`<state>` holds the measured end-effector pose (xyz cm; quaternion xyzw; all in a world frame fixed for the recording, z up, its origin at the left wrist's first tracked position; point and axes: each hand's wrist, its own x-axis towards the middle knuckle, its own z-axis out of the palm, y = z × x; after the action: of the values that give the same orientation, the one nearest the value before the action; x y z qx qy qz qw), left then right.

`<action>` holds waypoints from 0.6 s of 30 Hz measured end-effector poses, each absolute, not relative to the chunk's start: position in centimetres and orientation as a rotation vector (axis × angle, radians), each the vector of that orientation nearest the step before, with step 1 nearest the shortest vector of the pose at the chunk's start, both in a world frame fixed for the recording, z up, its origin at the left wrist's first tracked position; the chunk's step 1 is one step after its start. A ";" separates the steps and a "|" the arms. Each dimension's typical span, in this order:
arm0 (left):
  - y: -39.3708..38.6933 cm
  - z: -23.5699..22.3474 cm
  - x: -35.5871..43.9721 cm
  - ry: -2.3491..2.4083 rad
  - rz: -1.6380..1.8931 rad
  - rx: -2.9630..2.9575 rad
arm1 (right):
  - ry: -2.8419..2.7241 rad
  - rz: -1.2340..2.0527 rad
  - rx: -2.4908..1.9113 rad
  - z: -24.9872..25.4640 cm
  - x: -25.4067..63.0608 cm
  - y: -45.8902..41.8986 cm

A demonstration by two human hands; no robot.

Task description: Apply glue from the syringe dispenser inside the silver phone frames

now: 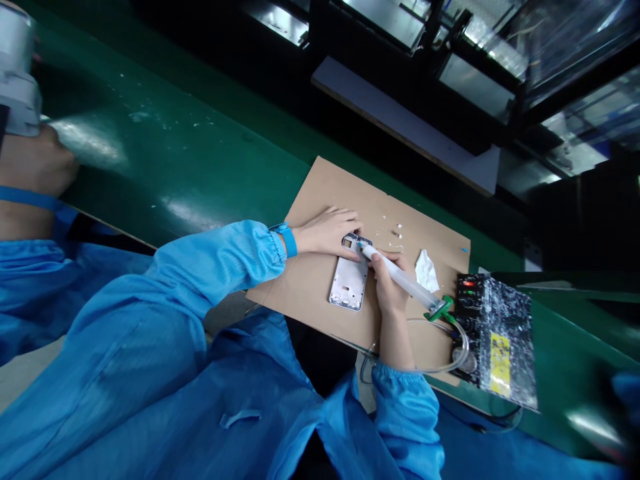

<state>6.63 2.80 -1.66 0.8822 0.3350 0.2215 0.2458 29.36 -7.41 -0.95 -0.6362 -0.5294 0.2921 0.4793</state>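
Observation:
A phone frame [349, 283], pale and rectangular with a square cutout near its top, lies on a cardboard sheet [310, 200]. My left hand [329, 232] rests across the upper left edge of the frame, its fingers closed on that edge. In my right hand [391, 283] is a white dispensing syringe [403, 279], held at a slant like a pen. The syringe tip meets or hovers just over the upper part of the frame; I cannot tell which. A green cap [440, 309] at the syringe's rear joins a clear hose [466, 340].
Right of the cardboard stands a black, white-smeared dispenser box [507, 340] with a red display. A crumpled white wipe [426, 270] and small white scraps [397, 230] lie on the cardboard. At far left, another person's hand [37, 160] is over the green bench [215, 153].

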 end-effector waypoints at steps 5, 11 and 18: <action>2.7 -1.4 6.6 0.910 0.605 2.405 | -1.297 0.716 -1.548 -0.8 29.2 -7.5; 2.7 -1.3 6.6 0.909 0.610 2.401 | -1.300 0.707 -1.537 -0.9 29.1 -7.5; 2.7 -1.5 6.6 0.909 0.609 2.415 | -1.286 0.735 -1.558 -1.1 29.3 -7.5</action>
<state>6.62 2.69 -1.55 0.8836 0.3326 0.2230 0.2426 29.25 -7.53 -1.06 -0.6373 -0.5262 0.3009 0.4758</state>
